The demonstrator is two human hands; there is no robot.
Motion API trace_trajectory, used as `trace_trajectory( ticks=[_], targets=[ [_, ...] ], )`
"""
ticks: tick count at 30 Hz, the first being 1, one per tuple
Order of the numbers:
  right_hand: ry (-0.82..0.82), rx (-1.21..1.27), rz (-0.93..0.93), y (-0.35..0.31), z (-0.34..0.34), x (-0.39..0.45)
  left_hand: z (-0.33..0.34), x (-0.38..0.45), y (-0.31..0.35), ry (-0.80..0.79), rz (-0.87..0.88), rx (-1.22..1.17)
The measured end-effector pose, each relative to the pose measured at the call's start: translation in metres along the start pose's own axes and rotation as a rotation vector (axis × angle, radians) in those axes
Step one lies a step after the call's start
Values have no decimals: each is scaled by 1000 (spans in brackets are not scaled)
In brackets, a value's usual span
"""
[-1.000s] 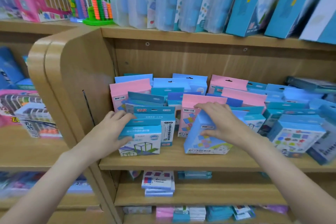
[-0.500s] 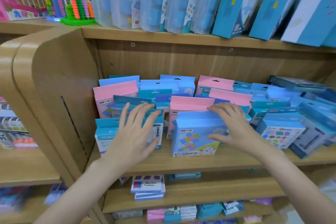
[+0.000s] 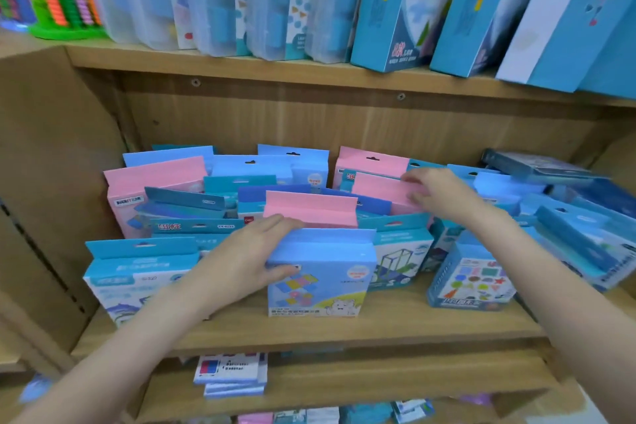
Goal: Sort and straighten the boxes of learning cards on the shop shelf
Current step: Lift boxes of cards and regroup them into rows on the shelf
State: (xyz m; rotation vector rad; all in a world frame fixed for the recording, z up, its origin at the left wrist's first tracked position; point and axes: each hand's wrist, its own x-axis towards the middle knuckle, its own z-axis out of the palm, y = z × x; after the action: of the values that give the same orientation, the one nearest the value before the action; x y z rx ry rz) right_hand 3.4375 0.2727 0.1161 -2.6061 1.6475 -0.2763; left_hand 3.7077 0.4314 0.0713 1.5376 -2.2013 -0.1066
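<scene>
Left hand (image 3: 253, 256) was wrapped round the left edge of the blue card box (image 3: 321, 274) at centre frame, thumb on its front. Right hand (image 3: 437, 193) reached upper right, pinching a pink box (image 3: 382, 188) on the shelf (image 3: 309, 330).

Middle shelf (image 3: 309, 330), wooden, crowded with upright card boxes, blue, teal and pink. Left hand (image 3: 251, 262) grips the left edge of a front blue box (image 3: 323, 279), fingers over its top, thumb on its face. Right hand (image 3: 437, 193) pinches the top of a pink box (image 3: 382, 189) further back. Abacus (image 3: 65, 7) on the upper shelf, left.
</scene>
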Motion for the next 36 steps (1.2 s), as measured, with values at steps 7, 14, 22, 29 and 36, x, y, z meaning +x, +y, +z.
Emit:
trace_trajectory(
  ticks=[7,14,22,29,36],
  targets=[
    [184,89,-38,4,-9,18,23,17,23,56,9,28],
    [595,238,-85,8,-89,-18,49,44,50,106,7,22],
    [816,297,-113,-8,-108,-61,53,20,39,297,15,-129],
    [644,499,-277,-73,-86,-62,12,-45,-8,653,-225,-95],
    [348,476,-369,-130,-11,-45,-6,-79,-33,615,-192,41]
  ],
)
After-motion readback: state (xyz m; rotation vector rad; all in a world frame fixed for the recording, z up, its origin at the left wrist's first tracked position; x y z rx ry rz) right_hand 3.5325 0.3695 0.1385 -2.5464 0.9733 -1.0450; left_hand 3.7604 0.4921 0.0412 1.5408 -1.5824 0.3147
